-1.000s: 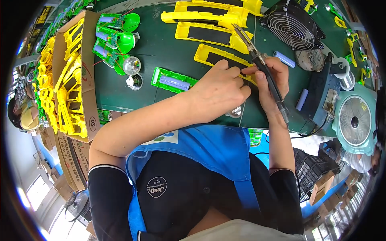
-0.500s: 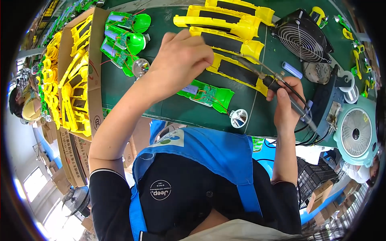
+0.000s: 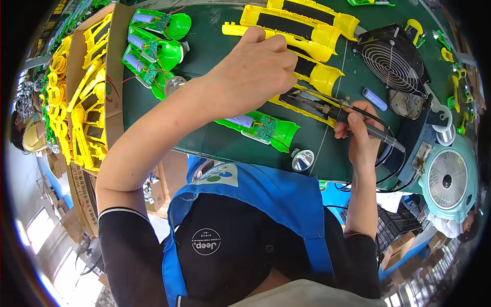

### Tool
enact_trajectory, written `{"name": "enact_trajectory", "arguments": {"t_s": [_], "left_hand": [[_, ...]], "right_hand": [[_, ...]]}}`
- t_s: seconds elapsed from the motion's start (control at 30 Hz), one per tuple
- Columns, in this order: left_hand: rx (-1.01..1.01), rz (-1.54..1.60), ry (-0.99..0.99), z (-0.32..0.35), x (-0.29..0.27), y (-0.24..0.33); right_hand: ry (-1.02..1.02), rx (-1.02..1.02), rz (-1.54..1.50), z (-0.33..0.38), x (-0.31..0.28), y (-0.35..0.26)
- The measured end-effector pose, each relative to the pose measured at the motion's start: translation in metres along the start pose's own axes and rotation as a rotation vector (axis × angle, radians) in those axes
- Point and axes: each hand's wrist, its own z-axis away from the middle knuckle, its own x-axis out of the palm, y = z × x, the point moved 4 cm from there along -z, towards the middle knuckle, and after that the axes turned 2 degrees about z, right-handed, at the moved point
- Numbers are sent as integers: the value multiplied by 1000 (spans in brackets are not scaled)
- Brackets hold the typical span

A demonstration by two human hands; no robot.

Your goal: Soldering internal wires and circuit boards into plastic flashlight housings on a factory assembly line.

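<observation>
My right hand (image 3: 360,134) grips a soldering iron (image 3: 377,133) with a thin metal tube running alongside its shaft. The iron points left, its front end over the nearest yellow casing half (image 3: 331,122), which has a dark inner strip. Over the left ends of the yellow casings, my left hand (image 3: 258,74) is closed with its back up. Its fingertips are hidden, so whatever they pinch does not show. Just below that hand lies a green casing half (image 3: 286,135) with a battery cell and circuit board, wired to a round silver reflector (image 3: 303,160).
More yellow casing halves (image 3: 291,25) lie at the back. Several green assemblies (image 3: 153,48) stand left, beside a cardboard box (image 3: 114,66) of yellow parts. To the right are a black fan (image 3: 391,61), a loose battery cell (image 3: 375,99), a solder spool (image 3: 445,123) and a turquoise fan (image 3: 447,176).
My left hand has moved right and slightly nearer, still closed. The iron's front end has come lower over the nearest yellow casing. The whole view has shifted slightly.
</observation>
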Motion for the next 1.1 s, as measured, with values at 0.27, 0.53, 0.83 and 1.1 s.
{"name": "enact_trajectory", "arguments": {"t_s": [0.27, 0.53, 0.83, 1.1], "left_hand": [[-13, -66, -59, 0, 2, 3], [2, 21, -18, 4, 4, -1], [-7, -49, -71, 2, 4, 3], [-16, -32, -61, 3, 7, 4]], "right_hand": [[-40, 30, 18, -2, 2, -2], [-44, 30, 42, -2, 2, -3], [-81, -7, 36, -3, 5, -2], [-77, -7, 52, -2, 8, -5]]}}
